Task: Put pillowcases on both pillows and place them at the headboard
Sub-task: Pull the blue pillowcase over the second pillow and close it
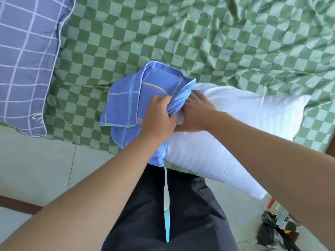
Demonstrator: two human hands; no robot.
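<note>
The bare white pillow (244,124) lies slantwise over the near edge of the bed, its far end on the green checked bedspread (217,42) and its near corner hanging past the edge above the floor. At its left end the blue pillowcase (126,98) is bunched, with its open mouth just over the pillow's corner; the rest of the case lies folded and crumpled on the bedspread to the left.

The left hand (159,116) grips a gathered fold of the pillowcase's edge, fingers curled tightly round the cloth. The right hand (195,109) rests on the pillow's end at the mouth of the case; its fingertips are hidden under the blue cloth, so I cannot tell whether they pinch anything.

A second pillow (25,66), already in a blue-grey case with white grid lines, lies at the left on the bed, well apart from the hands. Open bedspread stretches between the two pillows and beyond them.

The person's dark trousers (163,214) stand against the bed edge. The pale floor (36,169) lies to the left, and a heap of mixed clutter (277,227) sits on the floor at lower right, below the pillow's overhanging corner.
</note>
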